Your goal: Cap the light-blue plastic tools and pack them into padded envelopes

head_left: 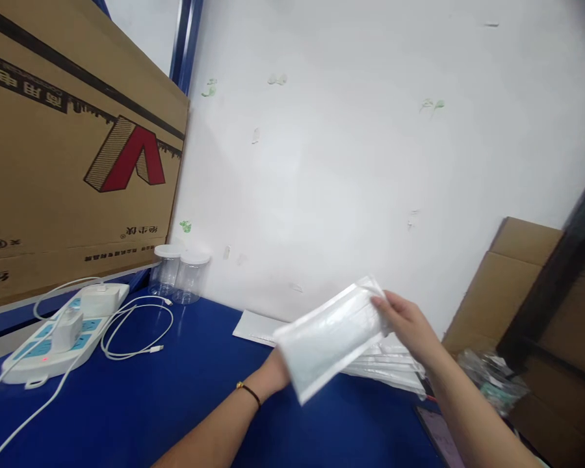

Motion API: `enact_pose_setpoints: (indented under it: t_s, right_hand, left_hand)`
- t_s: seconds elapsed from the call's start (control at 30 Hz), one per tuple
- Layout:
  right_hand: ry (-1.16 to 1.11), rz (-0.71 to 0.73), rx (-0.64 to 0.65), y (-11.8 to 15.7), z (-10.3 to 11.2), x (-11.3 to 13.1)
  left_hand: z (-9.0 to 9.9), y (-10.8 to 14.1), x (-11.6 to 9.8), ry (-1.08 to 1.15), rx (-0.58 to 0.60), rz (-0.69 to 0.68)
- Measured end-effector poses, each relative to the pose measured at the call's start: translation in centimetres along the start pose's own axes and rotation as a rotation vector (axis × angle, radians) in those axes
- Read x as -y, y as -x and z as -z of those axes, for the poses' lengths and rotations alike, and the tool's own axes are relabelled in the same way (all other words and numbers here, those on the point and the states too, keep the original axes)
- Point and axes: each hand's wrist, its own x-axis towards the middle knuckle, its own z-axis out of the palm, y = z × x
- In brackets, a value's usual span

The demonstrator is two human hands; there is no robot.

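Observation:
A flat white packet (334,338) with a clear film cover and something pale blue inside is held tilted over the blue table. My right hand (402,318) pinches its upper right corner between thumb and fingers. At the packet's lower left edge, my left hand (274,372) grips it, with the fingers hidden behind it. A dark bracelet with a gold bead circles the left wrist. Behind and below the held packet lies a spread stack of similar white packets (394,367). Another flat white piece (258,327) lies to its left, against the wall.
On the left sit a white power strip (43,357) with plugs and a coiled white cable (136,325). Two clear jars (190,279) with white lids stand near a large cardboard box (78,162). At right are a cardboard piece (502,286) and a plastic bag (497,383).

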Motion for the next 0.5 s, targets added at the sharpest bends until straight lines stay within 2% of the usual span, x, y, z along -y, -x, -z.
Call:
enact_pose_setpoints:
  t_s: [0.1, 0.13, 0.2, 0.23, 0.3, 0.37, 0.5]
  right_hand:
    - [0.111, -0.163, -0.266, -2.2, 2.3, -5.9]
    - [0.210, -0.229, -0.294, -2.7, 2.8, -7.8]
    - [0.539, -0.315, -0.253, -3.2, 3.1, -11.1]
    - [0.594, -0.336, -0.257, -3.3, 3.0, -12.3]
    - [0.679, -0.356, -0.277, -2.9, 2.6, -13.7]
    - [0.752, -0.333, -0.319, -2.2, 2.1, -13.8]
    - [0.853, -0.159, -0.347, -0.1, 1.9, -13.0]
  left_hand:
    - [0.8, -1.0, 1.8, -0.340, -0.041, -0.049]
    - [1.0, -1.2, 2.4, -0.494, -0.050, -0.055]
    - [1.4, -1.6, 3.6, -0.753, -0.043, -0.033]
    - [1.5, -1.7, 4.0, -0.820, -0.024, -0.010]
    - [1.6, -1.7, 4.7, -0.901, 0.025, 0.013]
    - [1.6, -1.7, 5.1, -0.952, 0.042, 0.000]
    - [1.5, -1.7, 4.7, -1.022, 0.003, -0.024]
